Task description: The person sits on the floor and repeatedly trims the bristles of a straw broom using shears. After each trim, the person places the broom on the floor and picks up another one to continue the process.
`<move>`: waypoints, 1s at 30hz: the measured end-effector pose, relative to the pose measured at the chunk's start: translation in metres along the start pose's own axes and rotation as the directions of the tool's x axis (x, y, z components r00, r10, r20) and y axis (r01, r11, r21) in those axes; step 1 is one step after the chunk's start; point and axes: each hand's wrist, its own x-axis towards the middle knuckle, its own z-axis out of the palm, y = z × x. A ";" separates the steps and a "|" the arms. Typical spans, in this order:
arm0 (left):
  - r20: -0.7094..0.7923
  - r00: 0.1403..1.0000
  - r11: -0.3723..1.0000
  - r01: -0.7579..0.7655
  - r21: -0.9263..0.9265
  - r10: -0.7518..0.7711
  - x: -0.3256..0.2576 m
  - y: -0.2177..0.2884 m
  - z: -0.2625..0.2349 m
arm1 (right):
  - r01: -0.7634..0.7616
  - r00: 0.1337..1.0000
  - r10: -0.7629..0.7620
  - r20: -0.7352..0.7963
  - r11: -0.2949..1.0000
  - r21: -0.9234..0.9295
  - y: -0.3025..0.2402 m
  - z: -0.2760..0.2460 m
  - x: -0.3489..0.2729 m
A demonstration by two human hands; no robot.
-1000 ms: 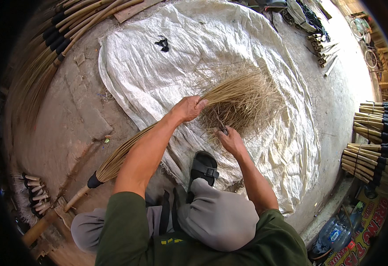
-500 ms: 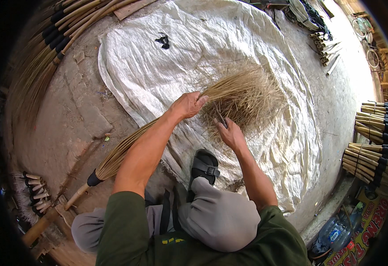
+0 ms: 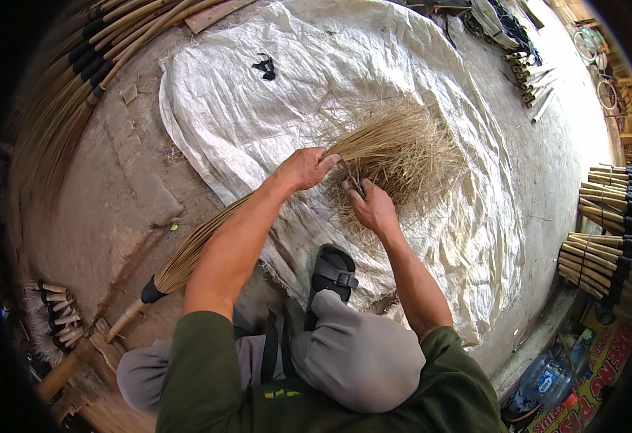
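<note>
A long broom (image 3: 186, 254) of thin tan bristles runs up from the lower left, its wooden handle and black binding beside my left leg. My left hand (image 3: 306, 170) is closed around the bristles near their far end, and the loose tips fan out to the right. In my right hand (image 3: 374, 208) is a thin dark metal blade (image 3: 348, 173), its tip close to the bristles by my left fingers. Whether it is a knife or one side of scissors I cannot tell. Beneath lies a heap of straw-like clippings (image 3: 431, 162).
A wrinkled white sheet (image 3: 222, 108) covers the floor, with a black scrap (image 3: 265, 67) on it. Finished brooms (image 3: 96, 68) lie at upper left. Tied bundles of handled pieces (image 3: 604, 252) stand at right, near a clear plastic bottle (image 3: 547, 382). Small brushes (image 3: 60, 317) sit at lower left.
My right hand has moved slightly up and left, bringing the blade nearer my left hand and the bristles. The left hand keeps its grip almost in place.
</note>
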 end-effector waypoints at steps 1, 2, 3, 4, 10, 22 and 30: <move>0.030 1.000 0.999 -0.003 -0.037 0.004 0.001 -0.001 -0.002 | 0.015 1.000 -0.016 -0.011 1.000 -0.002 -0.002 -0.001 0.002; 0.048 0.999 0.999 -0.008 -0.050 0.011 0.003 -0.003 -0.003 | 0.012 1.000 -0.012 -0.001 1.000 -0.020 -0.004 -0.001 0.005; 0.059 0.998 0.998 -0.015 -0.062 0.019 0.005 -0.005 -0.005 | 0.004 1.000 -0.004 0.000 0.999 -0.039 -0.005 -0.001 0.008; 0.074 0.997 0.997 -0.013 -0.072 0.019 0.007 -0.007 -0.007 | 0.006 1.000 -0.006 -0.005 1.000 -0.013 -0.007 0.000 0.009; 0.042 0.999 0.994 -0.020 -0.109 0.024 0.017 -0.022 -0.004 | -0.043 0.999 0.043 -0.020 0.999 -0.005 -0.005 0.003 0.012; 0.065 0.988 0.954 -0.116 -0.278 0.139 0.015 -0.025 -0.001 | 0.012 0.999 -0.014 0.043 0.999 0.052 0.004 -0.008 0.003; 0.107 0.987 0.960 -0.089 -0.266 0.121 0.004 -0.004 -0.002 | 0.002 1.000 -0.001 0.005 0.999 -0.052 0.003 -0.001 0.001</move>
